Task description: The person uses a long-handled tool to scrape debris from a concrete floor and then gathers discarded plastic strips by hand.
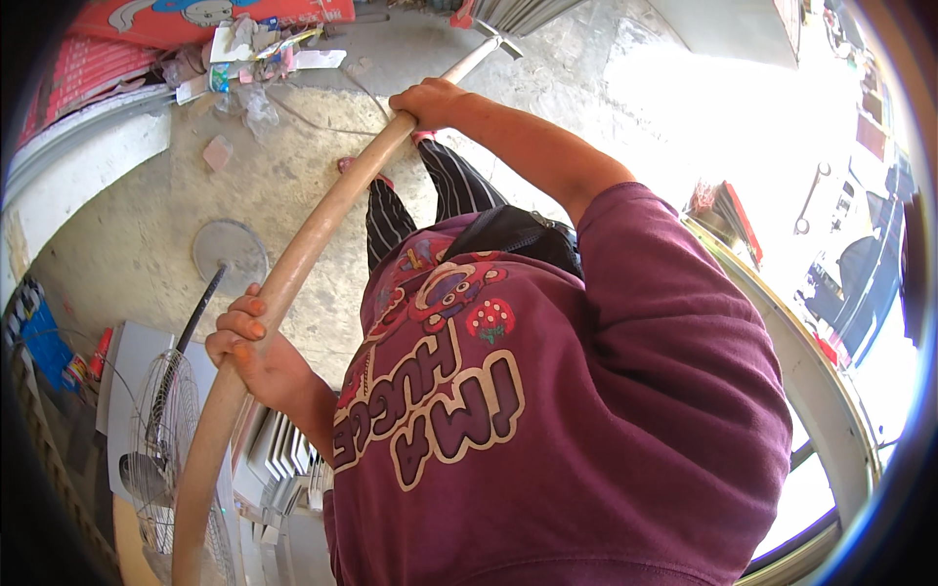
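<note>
Handle (327, 210) of wood slants above the floor (147, 254), its long axis running near left to far middle, metal head (501, 41) farthest; left hand (252, 347) and right hand (428, 102) wrap it.

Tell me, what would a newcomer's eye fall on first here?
Probably the wooden handle, slanting from lower left to a metal head at the top, the left hand closed around it lower down, the right hand higher up. Next comes the purple shirt filling the middle, then the fan at lower left.
</note>
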Tool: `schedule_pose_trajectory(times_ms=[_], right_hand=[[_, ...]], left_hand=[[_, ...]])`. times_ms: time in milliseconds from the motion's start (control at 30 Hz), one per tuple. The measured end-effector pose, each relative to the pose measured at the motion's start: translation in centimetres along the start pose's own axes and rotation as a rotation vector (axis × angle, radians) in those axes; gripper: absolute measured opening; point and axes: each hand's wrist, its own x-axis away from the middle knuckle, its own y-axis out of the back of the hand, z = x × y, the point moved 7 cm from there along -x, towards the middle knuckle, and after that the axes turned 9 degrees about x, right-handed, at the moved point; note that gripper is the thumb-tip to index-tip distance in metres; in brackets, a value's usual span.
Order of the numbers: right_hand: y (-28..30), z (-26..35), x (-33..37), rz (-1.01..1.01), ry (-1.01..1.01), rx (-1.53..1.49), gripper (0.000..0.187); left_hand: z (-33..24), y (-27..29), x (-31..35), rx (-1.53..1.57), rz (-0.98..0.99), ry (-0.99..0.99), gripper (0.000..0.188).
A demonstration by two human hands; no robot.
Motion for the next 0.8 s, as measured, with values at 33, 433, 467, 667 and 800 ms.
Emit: schedule_pose_trajectory(times_ms=[33, 433, 467, 667, 800], right_hand=[[-0.7, -0.7, -0.1, 0.000, 0.009, 0.001, 0.023], [-4.2, -4.2, -1.6, 0.048, -0.002, -0.004, 0.019], [-4.9, -4.7, -1.7, 0.055, -0.021, 0.000, 0.018], [-5.9, -5.5, -1.9, 0.083, -0.030, 0.026, 0.016], [-6.0, -5.5, -2.1, 0.060, 0.000, 0.013, 0.013]], left_hand=[[0.5, -0.3, 0.3, -0.036, -0.002, 0.000, 0.018], [6.1, -0.4, 3.0, -0.076, -0.005, 0.153, 0.024], [6.6, -0.2, 2.8, -0.071, -0.006, 0.160, 0.025], [8.1, -0.8, 3.6, -0.067, -0.060, 0.180, 0.029], [9.2, -0.8, 4.0, -0.033, -0.044, 0.207, 0.028]])
